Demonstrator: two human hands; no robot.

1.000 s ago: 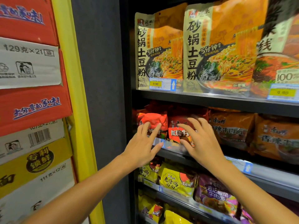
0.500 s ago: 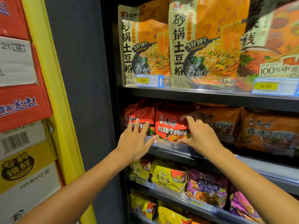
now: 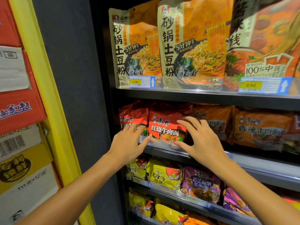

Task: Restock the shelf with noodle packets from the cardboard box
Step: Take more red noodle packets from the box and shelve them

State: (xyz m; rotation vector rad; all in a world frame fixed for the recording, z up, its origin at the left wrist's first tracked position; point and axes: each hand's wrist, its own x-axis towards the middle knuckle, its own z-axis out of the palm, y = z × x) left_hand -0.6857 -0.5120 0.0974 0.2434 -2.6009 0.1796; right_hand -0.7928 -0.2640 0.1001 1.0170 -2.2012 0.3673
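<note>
1. Red noodle packet (image 3: 165, 125) stands upright on the middle shelf (image 3: 211, 157), between my hands.
2. Left hand (image 3: 129, 143) at 9 o'clock, right hand (image 3: 201, 140) at 3, nearer; both spread open, gripping nothing.

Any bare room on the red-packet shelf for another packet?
None at the front: red noodle packets and orange noodle packets fill the row, both hands against them. Only a dark gap above the packets, under the upper shelf board.

Price tag (image 3: 264, 85) print blurred, unreadable
</note>
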